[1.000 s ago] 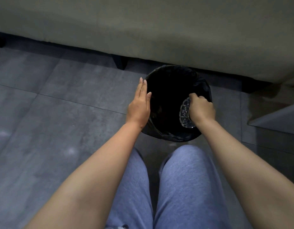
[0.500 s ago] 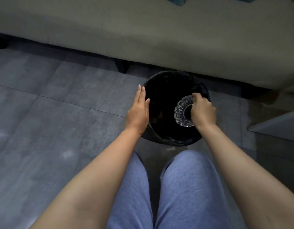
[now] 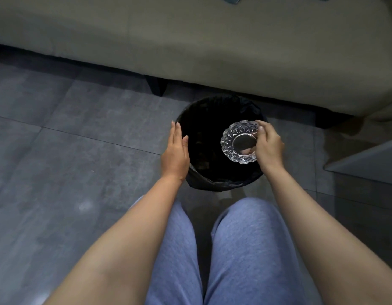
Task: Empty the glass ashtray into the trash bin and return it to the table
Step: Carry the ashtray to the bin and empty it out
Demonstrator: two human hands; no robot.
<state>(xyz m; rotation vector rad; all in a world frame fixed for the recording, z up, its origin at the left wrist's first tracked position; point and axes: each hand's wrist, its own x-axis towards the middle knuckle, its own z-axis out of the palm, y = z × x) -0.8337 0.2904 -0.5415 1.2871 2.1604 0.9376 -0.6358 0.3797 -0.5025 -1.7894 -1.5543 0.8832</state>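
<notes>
A round trash bin [image 3: 204, 183] lined with a black bag stands on the floor in front of my knees. Over its right half I hold the cut-glass ashtray [image 3: 237, 140], its bowl facing up toward me and nearly level. My right hand [image 3: 268, 148] grips the ashtray's right rim, thumb on top. My left hand [image 3: 175, 154] lies flat against the bin's left rim, fingers straight and together, holding nothing. The bin's inside is dark and its contents are hard to make out.
A beige sofa [image 3: 212, 45] runs across the top of the view, its dark leg [image 3: 156, 85] just behind the bin. A grey table corner [image 3: 366, 159] juts in at the right. Grey floor tiles [image 3: 69, 150] spread to the left. My legs in blue trousers [image 3: 223, 249] fill the bottom.
My right hand has turned the ashtray from edge-on and tipped into the bin to nearly level, bowl up, and lifted it slightly. My left hand stays on the bin's rim.
</notes>
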